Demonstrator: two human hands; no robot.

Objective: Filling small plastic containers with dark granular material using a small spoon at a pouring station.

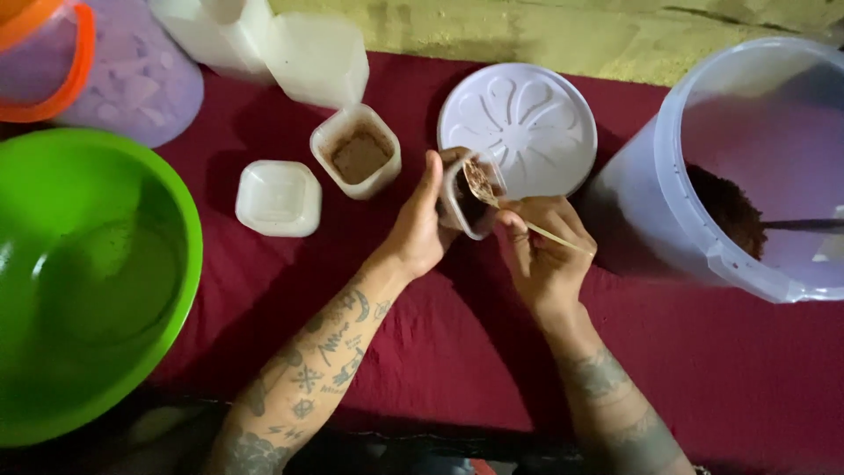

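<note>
A red cloth (457, 352) covers the surface, and the small tub (464, 204) held at its middle serves as the landmark.

Far left of the tub sits a green bowl (97, 281); it looks empty apart from a faint film at the bottom. Above the bowl, at the top left corner, stands a clear jug (132, 79) with an orange handle, holding pale lumps. Right of the jug are 2 white containers (264, 44), blurred, contents not visible.

Just left of the tub lies a square white lid (278, 198), flat on the cloth. Between that lid and the tub stands an open cup (356, 151) filled nearly to the rim with brown powder.

The left hand (418, 233) has its grip closed around the tub, thumb up along the near wall, tilting the tub's mouth toward the right. The tub holds dark brown stuff.

The right hand (545, 255) pinches a thin wooden stick (541, 230), grip tight; the stick's spoon end, loaded with brown stuff, is at the tub's mouth.

Just behind the tub lies a round white lid (527, 114) with a petal pattern, touching nothing else.

Far right of the tub a large clear bucket (747, 158) lies tilted, with a heap of brown powder inside and a dark scoop handle (800, 225) poking from it.
</note>
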